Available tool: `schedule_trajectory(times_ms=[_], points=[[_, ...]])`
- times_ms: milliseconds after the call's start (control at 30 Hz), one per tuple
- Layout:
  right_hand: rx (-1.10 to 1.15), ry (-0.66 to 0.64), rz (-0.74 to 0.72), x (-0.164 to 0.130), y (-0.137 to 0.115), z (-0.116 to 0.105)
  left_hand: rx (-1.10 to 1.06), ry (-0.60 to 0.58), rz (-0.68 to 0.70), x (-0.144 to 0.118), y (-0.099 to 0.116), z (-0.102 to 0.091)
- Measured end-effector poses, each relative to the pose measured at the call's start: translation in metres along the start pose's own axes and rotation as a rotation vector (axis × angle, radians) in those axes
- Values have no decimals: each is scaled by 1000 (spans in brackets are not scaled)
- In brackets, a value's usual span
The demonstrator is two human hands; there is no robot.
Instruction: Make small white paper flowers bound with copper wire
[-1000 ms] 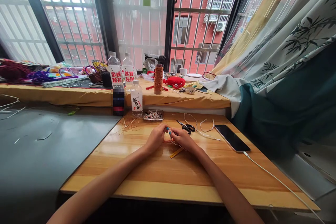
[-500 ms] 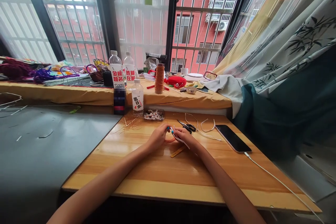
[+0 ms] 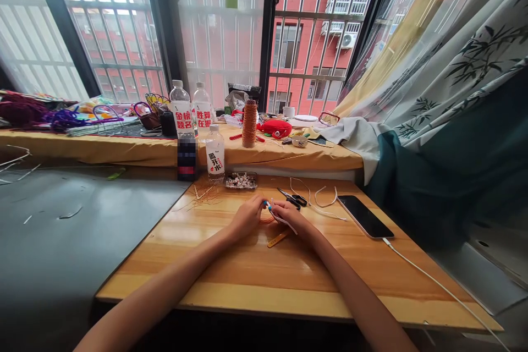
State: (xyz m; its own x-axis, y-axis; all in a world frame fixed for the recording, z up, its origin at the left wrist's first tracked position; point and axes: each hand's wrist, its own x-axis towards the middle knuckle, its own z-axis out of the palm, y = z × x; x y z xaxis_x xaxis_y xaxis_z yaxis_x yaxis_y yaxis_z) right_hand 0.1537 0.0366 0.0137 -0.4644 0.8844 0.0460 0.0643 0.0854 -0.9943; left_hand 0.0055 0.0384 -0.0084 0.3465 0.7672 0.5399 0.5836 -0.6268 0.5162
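Head view: since the earlier frame the white cord (image 3: 284, 220) has swung out to the right of the fingers. Left hand (image 3: 246, 217) and right hand (image 3: 291, 216) pinch closed on it, apparently over orange thread (image 3: 267, 221) on the worktop (image 3: 256, 275). Risk: the cord may slip and unwind; scissors (image 3: 293, 198) lie near.

Orange thread (image 3: 267, 221), black scissors (image 3: 293, 198), bamboo-print curtain (image 3: 462, 71).
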Motion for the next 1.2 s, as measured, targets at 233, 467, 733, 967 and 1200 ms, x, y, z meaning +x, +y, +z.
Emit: schedule_trajectory(times_ms=[233, 467, 733, 967, 1200], points=[[164, -26, -17, -7, -6, -5, -185, -16, -55, 1, 8, -4], [189, -45, -10, -5, -6, -6, -738, -82, -352, 5, 6, 2], [127, -36, -12, -6, -6, -9, -1108, -132, -430, 8, 6, -4], [25, -37, 10, -3, -4, -5, -812, -84, -464, 8, 0, 3], [-3, -43, 28, 3, 5, -6, -597, -16, -439, 6, -1, 1]])
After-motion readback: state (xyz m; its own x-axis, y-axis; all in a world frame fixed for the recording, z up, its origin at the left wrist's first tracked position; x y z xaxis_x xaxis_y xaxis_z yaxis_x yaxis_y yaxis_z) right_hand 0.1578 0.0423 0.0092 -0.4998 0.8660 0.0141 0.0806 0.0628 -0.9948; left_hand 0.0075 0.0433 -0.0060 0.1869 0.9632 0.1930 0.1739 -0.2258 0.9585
